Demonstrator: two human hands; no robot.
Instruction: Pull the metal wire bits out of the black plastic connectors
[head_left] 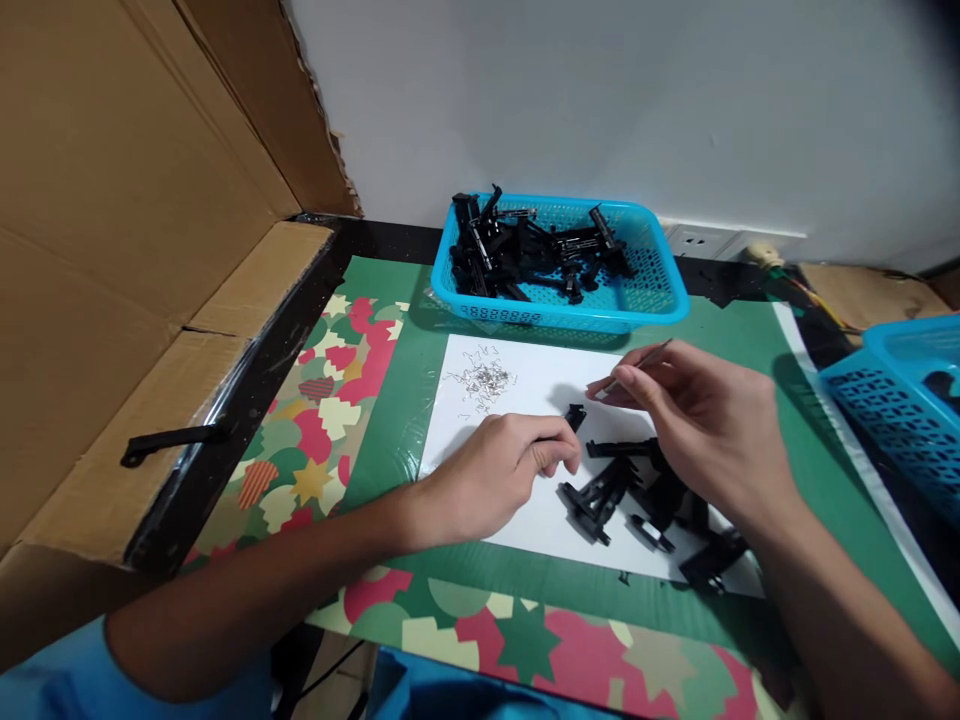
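My left hand (504, 468) is closed around a small black plastic part (576, 416), whose end sticks out past the fingertips over the white sheet (540, 380). Just to the right and above, my right hand (705, 420) pinches a thin metal tool that looks like tweezers (604, 392), its tip pointing down and left toward that part. Several similar black plastic parts (604, 495) lie loose on the sheet below and beside my right hand, which partly hides them. To the upper left, many tiny thin metal pieces (486, 380) are scattered in a pile.
A blue basket (645, 318) heaped with black parts stands behind the sheet. Another blue basket (892, 400) sits at the right edge. Cardboard (135, 200) walls the left side, with a black strip-like part (172, 440) there. A wall socket (694, 240) is at the back.
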